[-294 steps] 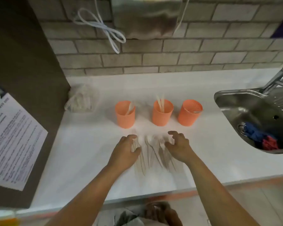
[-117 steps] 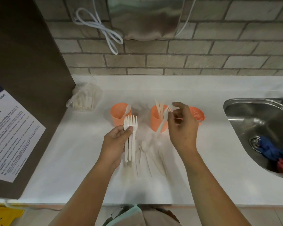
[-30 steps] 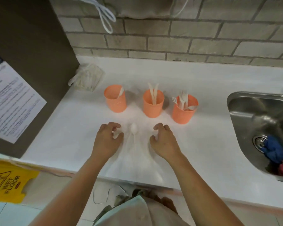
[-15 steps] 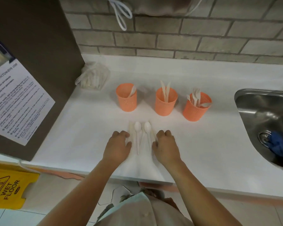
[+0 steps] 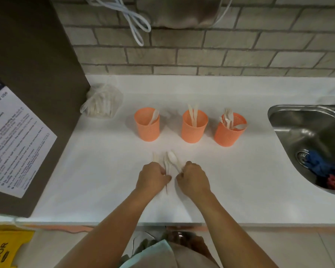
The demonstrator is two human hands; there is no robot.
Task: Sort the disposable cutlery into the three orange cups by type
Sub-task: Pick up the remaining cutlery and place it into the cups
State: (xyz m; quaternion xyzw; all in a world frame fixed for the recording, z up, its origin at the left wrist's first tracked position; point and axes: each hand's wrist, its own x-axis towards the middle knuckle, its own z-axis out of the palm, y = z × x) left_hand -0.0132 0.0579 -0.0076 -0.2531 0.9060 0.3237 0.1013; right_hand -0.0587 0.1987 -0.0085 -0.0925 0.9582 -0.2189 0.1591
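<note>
Three orange cups stand in a row on the white counter. The left cup holds one spoon, the middle cup two knives, the right cup several forks. In front of the cups lie a few white pieces of cutlery, among them two spoons and a piece at the left. My left hand and my right hand rest close together on the counter, fingers curled around the handles of that cutlery. The handles are mostly hidden under my hands.
A clear bag of more cutlery sits at the back left beside a dark cabinet. A steel sink with blue and red cloths lies at the right. A brick wall backs the counter.
My hands have drawn closer together, pulling the spoons and other pieces into a tight bunch. Earlier, forks went into the right cup.
</note>
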